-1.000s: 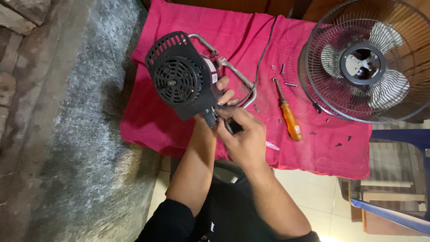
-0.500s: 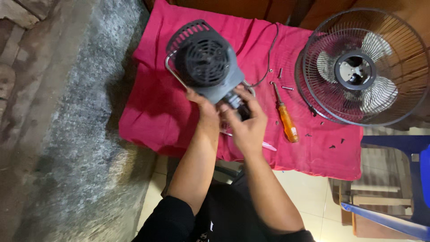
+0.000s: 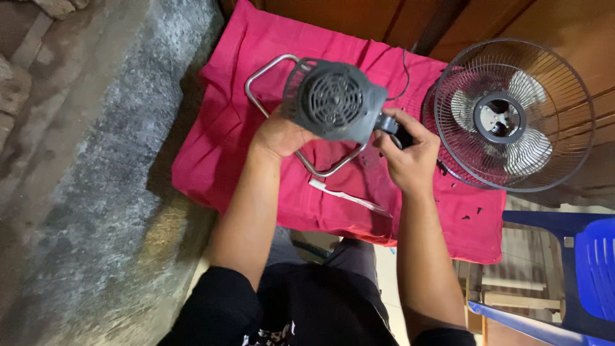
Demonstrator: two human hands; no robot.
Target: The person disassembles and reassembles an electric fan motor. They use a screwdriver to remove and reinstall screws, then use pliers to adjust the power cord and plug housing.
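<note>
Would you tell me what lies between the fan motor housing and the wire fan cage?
In the head view, the right hand sits between the motor housing and the fan cage, gripping the housing's end.

Over a pink cloth (image 3: 256, 83), the left hand (image 3: 278, 136) grips the underside of a dark grey fan motor housing (image 3: 334, 101) with a bent metal stand (image 3: 266, 72). The right hand (image 3: 408, 154) pinches its black neck. A caged fan head (image 3: 512, 115) lies right, a blue plastic chair (image 3: 576, 275) nearer.

A: So where's the camera sitting?
B: Just one, head-mounted, looking steeply down over the person's own arms at the pink cloth (image 3: 256, 154).
A: Close?
B: Pretty close, arm's reach. Knees at the bottom edge, fan cage (image 3: 512, 115) top right.
</note>
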